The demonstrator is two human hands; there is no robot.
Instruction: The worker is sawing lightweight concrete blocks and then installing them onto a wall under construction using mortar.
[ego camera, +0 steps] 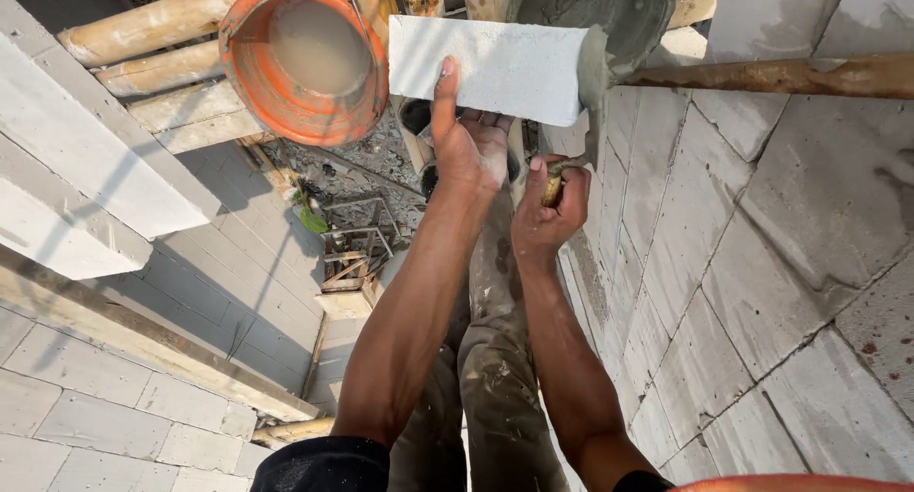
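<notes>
With our left hand (468,149) we hold a white lightweight block (487,66) from below: the palm and fingers cup its underside and the thumb runs up its near face, so this grip is clamped on the block. The block lies level in the air, its long side across the view, above our legs and not resting on anything.

Our right hand (547,206) is clenched around the wooden handle of a trowel (592,92). The blade stands upright against the right end of the block, and a layer of grey mortar (594,68) covers that end face where the blade touches it.

Just beyond the block's right end sits a dark pan of grey mortar (609,11), partly hidden by the block. To the left of the block an orange bucket (305,59) of murky water rests on round wooden scaffold poles (157,26). A rusty pole (781,75) runs from the pan area out to the right edge of the view.

Along the right side rises a wall of grey blocks (762,264) with mortar joints. Our mortar-stained trousers (495,378) show below the arms. Far beneath, on the left, we see another block wall (114,406) and a small wooden stand (347,249) on the ground.
</notes>
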